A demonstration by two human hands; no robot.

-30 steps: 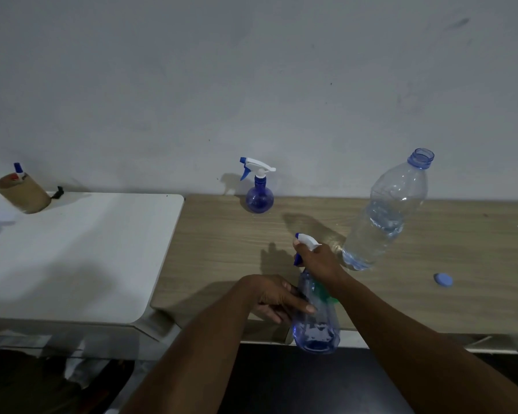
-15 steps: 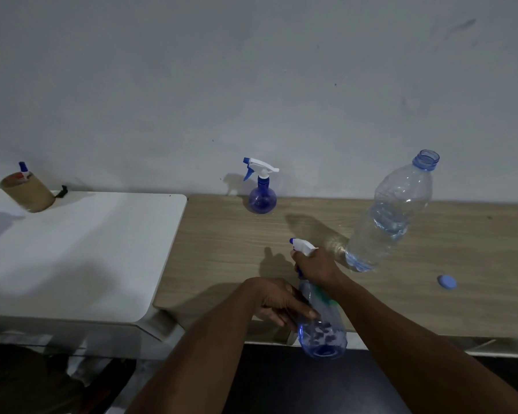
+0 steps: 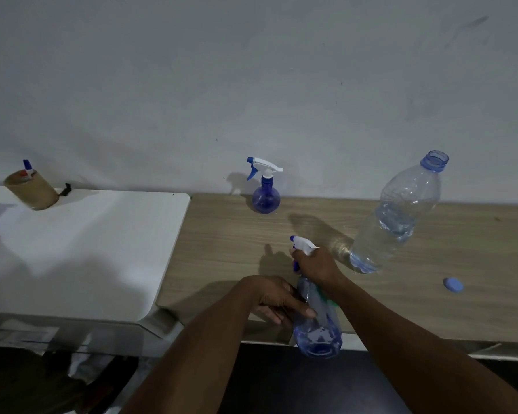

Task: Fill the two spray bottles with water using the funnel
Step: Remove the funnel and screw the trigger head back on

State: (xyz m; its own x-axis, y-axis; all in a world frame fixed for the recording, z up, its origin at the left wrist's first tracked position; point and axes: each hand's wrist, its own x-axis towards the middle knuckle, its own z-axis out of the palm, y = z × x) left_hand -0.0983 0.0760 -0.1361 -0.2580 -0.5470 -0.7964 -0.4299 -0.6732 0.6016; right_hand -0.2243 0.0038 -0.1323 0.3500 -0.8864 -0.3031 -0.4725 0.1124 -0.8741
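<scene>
While I hold it over the front edge of the wooden table, the near spray bottle sits low in the middle of the frame, tilted so its clear blue base points back toward me. My right hand is curled tight around its neck just under the white trigger head, whose nozzle pokes out past my knuckles. My left hand rests against the side of the same bottle with the fingers laid out fairly straight; the thumb is hidden, so I cannot tell whether it wraps around. A sliver of green shows beside the bottle under my right wrist, too little to name. I count two spray bottles in all: the far spray bottle, round and dark blue with its trigger head on, stands upright at the back of the wooden table against the wall, near the centre of the frame. One big water bottle stands to the right, its mouth uncovered and water filling its lower part. One blue cap lies on the wood at the right, apart from it. Two tables meet side by side; on the white table, upper left, stands one brown cup with one blue-tipped marker sticking out.
</scene>
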